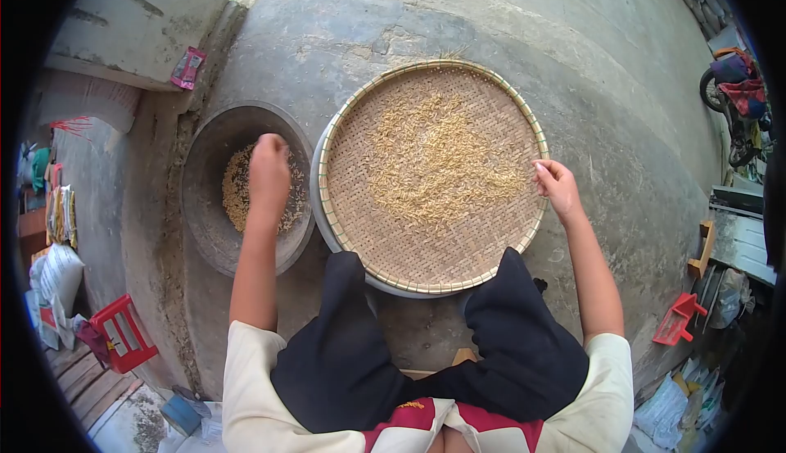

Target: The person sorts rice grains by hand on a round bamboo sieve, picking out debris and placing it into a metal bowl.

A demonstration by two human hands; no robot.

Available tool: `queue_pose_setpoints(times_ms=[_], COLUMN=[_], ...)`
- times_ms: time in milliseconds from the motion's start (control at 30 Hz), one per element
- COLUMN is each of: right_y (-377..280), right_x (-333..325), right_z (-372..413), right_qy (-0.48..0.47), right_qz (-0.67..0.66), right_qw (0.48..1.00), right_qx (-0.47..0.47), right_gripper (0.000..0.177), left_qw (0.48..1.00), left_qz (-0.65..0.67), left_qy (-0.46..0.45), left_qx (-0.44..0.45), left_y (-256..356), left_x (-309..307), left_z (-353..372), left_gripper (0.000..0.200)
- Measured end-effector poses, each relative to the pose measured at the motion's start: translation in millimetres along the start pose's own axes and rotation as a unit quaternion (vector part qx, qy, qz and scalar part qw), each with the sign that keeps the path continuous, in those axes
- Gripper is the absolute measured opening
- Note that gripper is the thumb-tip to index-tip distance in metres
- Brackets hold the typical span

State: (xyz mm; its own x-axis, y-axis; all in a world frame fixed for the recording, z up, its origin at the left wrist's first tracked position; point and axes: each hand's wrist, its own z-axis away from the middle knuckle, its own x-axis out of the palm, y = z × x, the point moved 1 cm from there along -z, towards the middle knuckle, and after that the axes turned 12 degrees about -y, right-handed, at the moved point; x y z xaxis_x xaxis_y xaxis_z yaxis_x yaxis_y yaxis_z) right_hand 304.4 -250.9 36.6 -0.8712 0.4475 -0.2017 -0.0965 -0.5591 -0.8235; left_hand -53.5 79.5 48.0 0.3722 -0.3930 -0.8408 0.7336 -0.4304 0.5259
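Observation:
A round woven bamboo winnowing tray [393, 260] lies in front of my knees, with unhusked grain [434, 166] spread over its middle. At its right rim is my right hand [557, 187], thumb and forefinger pinched together; anything between them is too small to make out. To the left of the tray stands a dark grey basin [205, 228] with more grain [236, 191] on its bottom. My left hand [270, 174] hangs over this basin with its fingers curled closed. Whatever it may hold is hidden from above.
A pale rim beneath the tray suggests another vessel under it. Concrete floor [622, 166] surrounds both containers. A wall block [139, 19] with a pink packet [187, 68] stands at upper left. Red plastic stools [123, 334] are at left and right. A motorbike [737, 109] is far right.

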Motion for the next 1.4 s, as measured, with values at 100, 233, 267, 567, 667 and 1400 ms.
queue_pose_setpoints(times_ms=[100, 233, 267, 567, 667, 1400], right_y=[3, 14, 16, 25, 38, 169], right_x=[-1, -8, -10, -27, -34, 20], right_z=[-2, -5, -6, 3, 20, 257], right_qy=[0.001, 0.030, 0.050, 0.149, 0.197, 0.208], right_qz=[0.041, 0.063, 0.099, 0.267, 0.223, 0.080], right_qw=[0.999, 0.996, 0.992, 0.946, 0.948, 0.959], right_qx=[-0.021, -0.048, -0.065, -0.111, -0.114, -0.174], right_gripper=[0.023, 0.022, 0.022, 0.025, 0.032, 0.026], left_qw=[0.978, 0.979, 0.982, 0.993, 0.988, 0.973], left_qz=[-0.170, -0.181, -0.164, -0.034, -0.056, 0.205], left_qy=[0.083, 0.079, 0.088, -0.086, -0.130, 0.095], left_qx=[-0.082, -0.052, 0.002, 0.068, 0.055, -0.047], left_y=[-41, -57, -58, 9, 15, -3], left_x=[-30, -28, -23, 7, -3, -61], left_z=[17, 29, 27, 23, 36, 263], left_gripper=[0.033, 0.036, 0.032, 0.013, 0.020, 0.054])
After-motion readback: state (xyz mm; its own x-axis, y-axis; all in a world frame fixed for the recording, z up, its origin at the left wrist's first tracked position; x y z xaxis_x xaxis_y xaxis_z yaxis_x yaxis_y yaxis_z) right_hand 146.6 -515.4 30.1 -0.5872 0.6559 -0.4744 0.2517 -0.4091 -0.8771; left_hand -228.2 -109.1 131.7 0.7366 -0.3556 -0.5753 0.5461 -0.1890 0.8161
